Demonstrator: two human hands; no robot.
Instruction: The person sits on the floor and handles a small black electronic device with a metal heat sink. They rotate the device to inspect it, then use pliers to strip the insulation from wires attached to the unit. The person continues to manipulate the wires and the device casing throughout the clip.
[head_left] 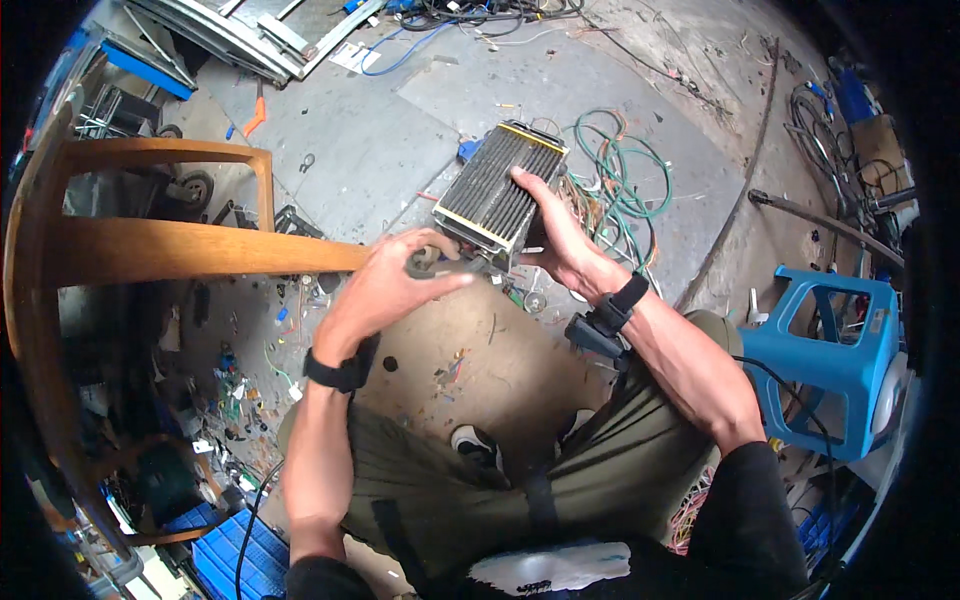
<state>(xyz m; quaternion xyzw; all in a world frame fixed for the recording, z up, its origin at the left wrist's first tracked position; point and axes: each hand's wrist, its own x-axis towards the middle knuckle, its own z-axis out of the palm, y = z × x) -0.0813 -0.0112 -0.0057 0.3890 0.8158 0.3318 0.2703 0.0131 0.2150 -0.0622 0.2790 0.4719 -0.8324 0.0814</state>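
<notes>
A ribbed, dark box-shaped unit (495, 185) with yellow strips along its two short ends is held tilted above the floor in front of me. My right hand (565, 240) grips its right side, the thumb lying on the ribbed top and the other fingers underneath, partly hidden. By the unit's near left corner is my left hand (380, 280), its fingers curved and the thumb stretched out apart from them. Something dark shows between that thumb and the fingers; I cannot tell whether it is touched. Black straps circle both wrists.
A wooden chair (200, 248) stands at the left, its bar reaching towards my left hand. Green cable (640, 170) lies coiled beyond the unit. At the right is a blue plastic stool (830, 350). Scraps litter the floor; an orange-handled tool (257, 115) lies far left.
</notes>
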